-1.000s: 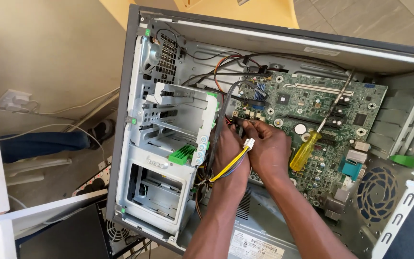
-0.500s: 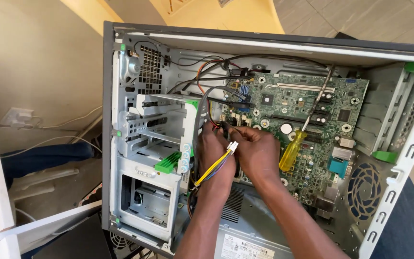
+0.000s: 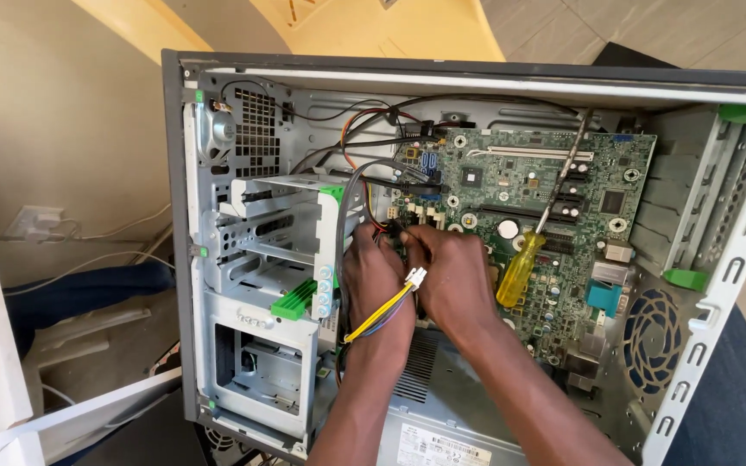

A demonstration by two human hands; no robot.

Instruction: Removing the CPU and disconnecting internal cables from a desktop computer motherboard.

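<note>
An open desktop computer case [image 3: 218,69] lies on its side, with a green motherboard [image 3: 563,198] inside. Both my hands work at the motherboard's left edge among a bundle of cables [image 3: 364,173]. My left hand [image 3: 373,276] pinches something small at that edge; what it grips is hidden by the fingers. My right hand [image 3: 455,276] is closed beside it, fingertips meeting the left hand's. A yellow and black wire with a white connector [image 3: 414,278] lies loose between my wrists. A yellow-handled screwdriver [image 3: 521,267] rests on the motherboard just right of my right hand, its shaft pointing up.
A metal drive cage [image 3: 261,276] with green clips fills the case's left side. The grey power supply [image 3: 442,406] sits under my forearms. A rear fan [image 3: 649,336] is at lower right. Outside the case on the left are a wall socket [image 3: 32,223] and a blue cloth [image 3: 79,293].
The view has shifted, so the case now sits further right and lower in frame. My hands stay at the same spot on the motherboard's left edge; the screwdriver has not moved.
</note>
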